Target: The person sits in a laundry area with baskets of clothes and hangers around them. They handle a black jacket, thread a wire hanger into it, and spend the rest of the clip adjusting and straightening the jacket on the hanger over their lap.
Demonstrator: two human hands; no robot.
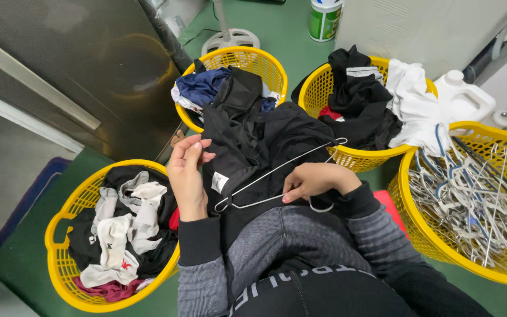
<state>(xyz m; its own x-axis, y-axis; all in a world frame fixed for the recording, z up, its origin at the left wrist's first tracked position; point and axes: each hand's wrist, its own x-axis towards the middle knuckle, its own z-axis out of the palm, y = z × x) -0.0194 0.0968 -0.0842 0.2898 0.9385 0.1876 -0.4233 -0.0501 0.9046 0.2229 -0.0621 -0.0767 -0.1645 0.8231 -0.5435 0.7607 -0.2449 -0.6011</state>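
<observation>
On a green floor [277, 41] ringed by four yellow baskets, beside a steel cabinet [89, 76], the left hand [187, 176] pinches the collar of a black garment [265, 147] draped across the lap, while the right hand [312, 181] closes its fingers around a wire hanger [277, 170] lying on that garment, near the basket of hangers [476, 199].

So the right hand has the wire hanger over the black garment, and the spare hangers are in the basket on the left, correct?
Not quite. The right hand does hold the wire hanger over the black garment, but the spare hangers fill the yellow basket on the right; the head view shows it.
</observation>
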